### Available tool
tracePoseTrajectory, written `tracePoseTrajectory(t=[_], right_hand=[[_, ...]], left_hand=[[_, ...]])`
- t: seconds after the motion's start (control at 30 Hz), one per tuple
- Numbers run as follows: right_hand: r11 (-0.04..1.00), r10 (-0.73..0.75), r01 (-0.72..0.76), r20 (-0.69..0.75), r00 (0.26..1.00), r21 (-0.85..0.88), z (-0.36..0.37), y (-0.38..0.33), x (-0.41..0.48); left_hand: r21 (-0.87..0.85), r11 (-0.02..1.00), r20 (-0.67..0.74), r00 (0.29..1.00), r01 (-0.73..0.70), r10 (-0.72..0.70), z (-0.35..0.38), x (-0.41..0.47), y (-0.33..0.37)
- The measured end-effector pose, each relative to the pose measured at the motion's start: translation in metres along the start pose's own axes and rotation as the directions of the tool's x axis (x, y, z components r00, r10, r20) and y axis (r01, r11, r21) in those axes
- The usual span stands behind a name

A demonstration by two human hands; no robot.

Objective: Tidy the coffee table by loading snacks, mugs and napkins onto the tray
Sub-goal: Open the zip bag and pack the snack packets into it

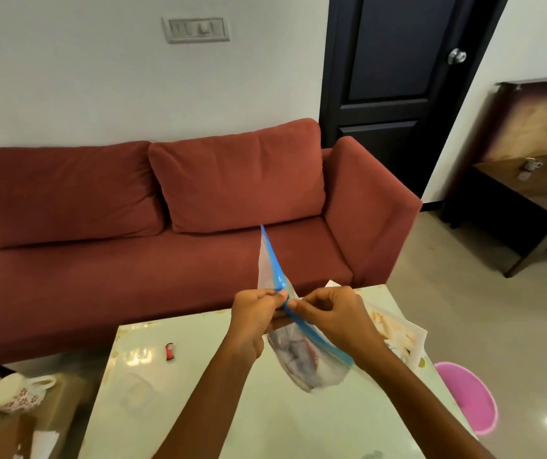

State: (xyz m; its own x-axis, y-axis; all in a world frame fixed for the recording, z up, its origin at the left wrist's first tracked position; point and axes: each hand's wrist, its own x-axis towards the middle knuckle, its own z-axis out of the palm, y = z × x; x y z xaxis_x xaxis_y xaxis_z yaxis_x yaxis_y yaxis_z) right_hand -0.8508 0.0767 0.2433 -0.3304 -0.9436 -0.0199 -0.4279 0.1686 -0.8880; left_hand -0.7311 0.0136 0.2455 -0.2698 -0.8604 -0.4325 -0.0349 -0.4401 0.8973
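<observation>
I hold a clear zip bag (302,362) with a blue seal strip above the pale glossy coffee table (199,409). My left hand (255,313) and my right hand (331,313) both pinch the blue strip near its middle, fingertips almost touching. Wrapped snacks show through the bag's lower part. A small red snack packet (169,351) lies on the table to the left. White mugs with a red flower print (13,392) sit at the lower left on a brown surface. A white napkin (43,442) lies below them.
A red sofa (166,210) stands just beyond the table. A clear bag with pale contents (398,332) rests at the table's right edge. A pink bucket (467,395) sits on the floor to the right. A dark wooden table (530,193) and a dark door (398,61) are further back.
</observation>
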Motion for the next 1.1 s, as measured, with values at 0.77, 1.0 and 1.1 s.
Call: tracePoseTrajectory(t=[0.77, 1.0, 1.1], right_hand=[[0.921, 0.194, -0.264, 0.252, 0.948, 0.287, -0.062, 0.035, 0.057], [0.980, -0.143, 0.149, 0.059, 0.988, -0.128, -0.081, 0.046, 0.051], [0.959, -0.199, 0.206, 0.056, 0.978, -0.197, -0.088, 0.052, 0.052]], left_hand=[[0.246, 0.944, -0.152, 0.953, -0.220, 0.261, 0.075, 0.015, -0.013], [0.479, 0.849, -0.371, 0.825, -0.222, 0.425, 0.122, 0.008, -0.021], [0.545, 0.805, -0.386, 0.782, -0.234, 0.489, 0.136, 0.006, -0.022]])
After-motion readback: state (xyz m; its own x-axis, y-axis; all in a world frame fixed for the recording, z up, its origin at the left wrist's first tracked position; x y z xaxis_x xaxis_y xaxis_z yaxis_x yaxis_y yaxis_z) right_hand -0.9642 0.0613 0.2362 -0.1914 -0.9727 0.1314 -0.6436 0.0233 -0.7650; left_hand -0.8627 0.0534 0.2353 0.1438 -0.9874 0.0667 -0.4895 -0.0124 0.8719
